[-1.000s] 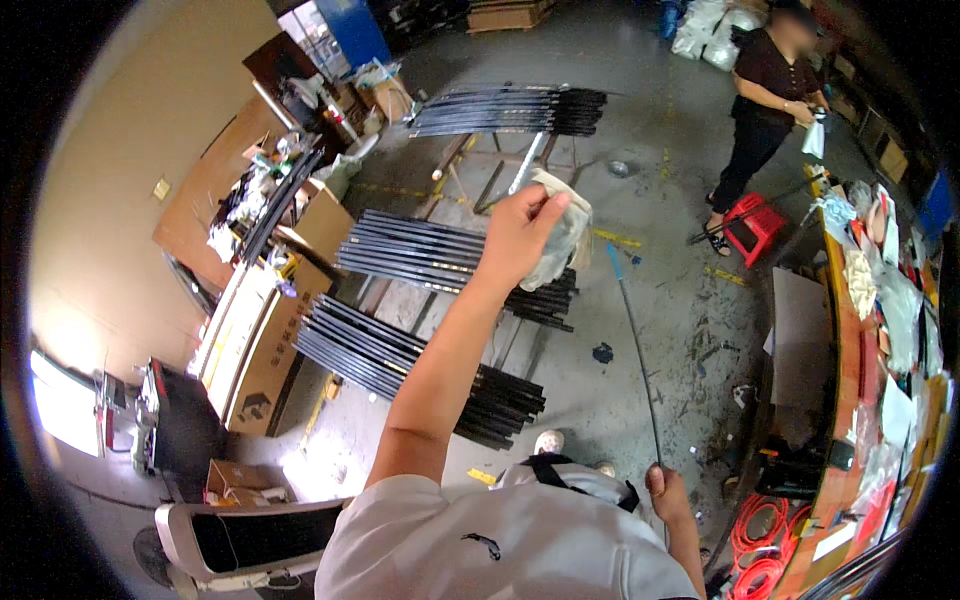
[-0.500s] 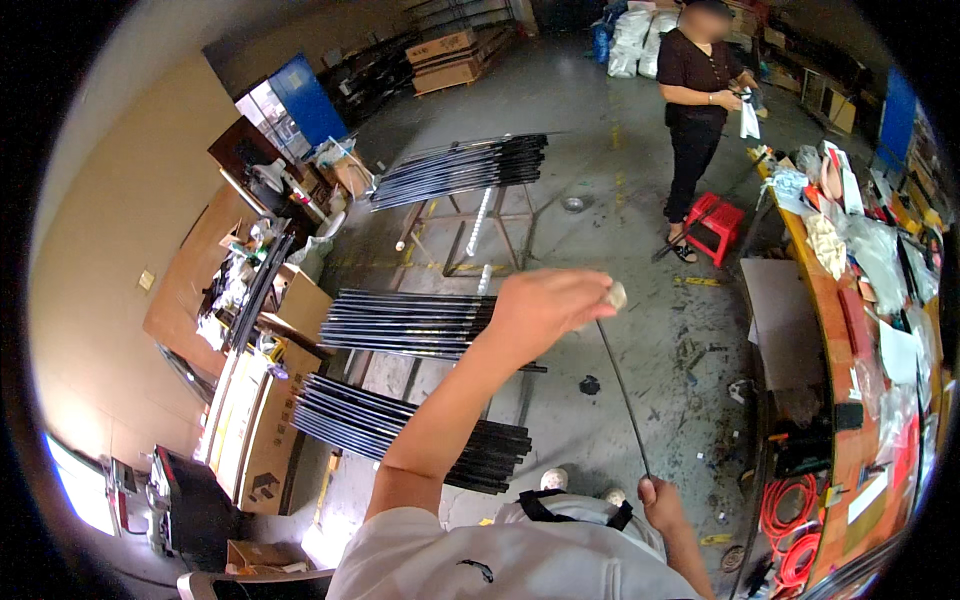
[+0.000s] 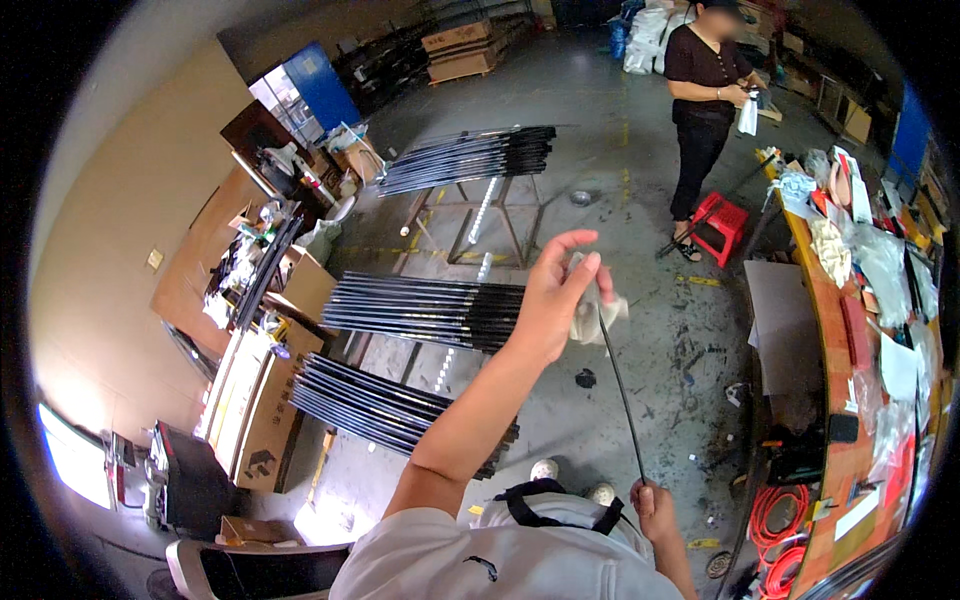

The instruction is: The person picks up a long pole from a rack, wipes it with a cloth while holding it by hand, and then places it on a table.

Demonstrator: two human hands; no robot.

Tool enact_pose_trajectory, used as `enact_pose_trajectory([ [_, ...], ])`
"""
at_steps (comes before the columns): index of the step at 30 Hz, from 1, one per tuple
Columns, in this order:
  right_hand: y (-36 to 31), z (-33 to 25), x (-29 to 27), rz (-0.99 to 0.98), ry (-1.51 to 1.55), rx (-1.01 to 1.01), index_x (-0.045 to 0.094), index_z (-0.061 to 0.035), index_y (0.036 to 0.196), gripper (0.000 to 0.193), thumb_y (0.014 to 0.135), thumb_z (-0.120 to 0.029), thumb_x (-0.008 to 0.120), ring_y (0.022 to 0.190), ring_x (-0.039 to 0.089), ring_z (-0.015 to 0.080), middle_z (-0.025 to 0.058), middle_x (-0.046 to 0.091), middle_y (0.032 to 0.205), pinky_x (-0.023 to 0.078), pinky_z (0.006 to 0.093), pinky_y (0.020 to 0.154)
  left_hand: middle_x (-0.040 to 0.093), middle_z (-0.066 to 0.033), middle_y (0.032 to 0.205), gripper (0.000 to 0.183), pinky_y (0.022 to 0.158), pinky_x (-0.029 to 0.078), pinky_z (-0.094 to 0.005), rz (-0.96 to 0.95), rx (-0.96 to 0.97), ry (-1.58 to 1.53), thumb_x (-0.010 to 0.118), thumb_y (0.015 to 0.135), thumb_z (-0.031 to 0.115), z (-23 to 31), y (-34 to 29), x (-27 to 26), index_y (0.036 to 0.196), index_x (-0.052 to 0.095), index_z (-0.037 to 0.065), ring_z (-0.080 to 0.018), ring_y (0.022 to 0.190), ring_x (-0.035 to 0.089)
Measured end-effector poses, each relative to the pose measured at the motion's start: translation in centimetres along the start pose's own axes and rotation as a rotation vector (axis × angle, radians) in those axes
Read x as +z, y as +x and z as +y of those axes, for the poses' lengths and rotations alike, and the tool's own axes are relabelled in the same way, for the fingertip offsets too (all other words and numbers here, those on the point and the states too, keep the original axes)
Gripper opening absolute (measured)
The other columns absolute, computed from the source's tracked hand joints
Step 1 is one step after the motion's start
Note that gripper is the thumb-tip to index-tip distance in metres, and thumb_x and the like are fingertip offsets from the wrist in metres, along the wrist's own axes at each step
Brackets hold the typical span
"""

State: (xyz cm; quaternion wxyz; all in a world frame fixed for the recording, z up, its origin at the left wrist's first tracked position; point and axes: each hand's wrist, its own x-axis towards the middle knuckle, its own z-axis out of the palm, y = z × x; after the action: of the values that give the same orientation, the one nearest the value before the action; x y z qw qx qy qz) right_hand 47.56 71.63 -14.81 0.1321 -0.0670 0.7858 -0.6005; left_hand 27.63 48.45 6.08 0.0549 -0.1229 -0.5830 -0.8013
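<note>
Your right hand grips a dark rod pointing toward eleven o'clock; your left hand loosely holds pale cloth by its upper part.

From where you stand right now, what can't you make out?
All in the head view:
- Upper end of the thin dark rod: hidden by the pale cloth and left hand.
- Lower end of that rod: hidden by the right hand.
- Part of the nearest row of dark rods: hidden by the left forearm.
- White item at the co-worker's hands: too small to identify.
</note>
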Motion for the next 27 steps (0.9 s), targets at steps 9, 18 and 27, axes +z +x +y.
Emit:
enact_pose_trajectory([
  [9, 4.7, -7.3, -0.3, 0.267, 0.207, -0.316, 0.024, -0.0023, 0.137, 0.056, 0.088, -0.02, 0.045, 0.095, 0.045, 0.0196, 0.0124, 0.042, 0.113, 0.04, 0.0288, 0.078, 0.051, -0.0028, 0.072, 0.022, 0.062, 0.043, -0.0255, 0.015, -0.227, -0.181, 0.048, 0.092, 0.018, -6.6, -6.7, 4.3, 0.108, 0.046, 0.004, -0.0109, 0.067, 0.05],
  [18, 9.2, -8.7, 2.4, 0.322, 0.092, -0.243, 0.04, -0.0023, 0.125, 0.038, 0.09, -0.015, 0.048, 0.079, 0.05, 0.0082, 0.0075, 0.044, 0.123, 0.041, 0.0195, 0.059, 0.053, -0.0105, 0.102, 0.029, 0.082, 0.042, -0.0312, 0.073, -0.057, 0.266, 0.045, 0.092, 0.022, -10.6, -10.0, 3.1, 0.111, 0.046, 0.001, -0.0175, 0.091, 0.051],
  [27, 13.1, -7.4, 4.6, 0.214, 0.285, 0.081, 0.055, -0.0013, 0.088, 0.01, 0.087, -0.01, 0.051, 0.056, 0.042, 0.0058, -0.0005, 0.048, 0.066, 0.031, 0.0201, 0.046, 0.052, -0.0068, 0.109, 0.038, 0.091, 0.037, -0.0349, 0.031, -0.226, -0.203, 0.045, 0.091, 0.035, -12.6, -9.3, -4.3, 0.113, 0.049, 0.004, -0.0192, 0.1, 0.048],
])
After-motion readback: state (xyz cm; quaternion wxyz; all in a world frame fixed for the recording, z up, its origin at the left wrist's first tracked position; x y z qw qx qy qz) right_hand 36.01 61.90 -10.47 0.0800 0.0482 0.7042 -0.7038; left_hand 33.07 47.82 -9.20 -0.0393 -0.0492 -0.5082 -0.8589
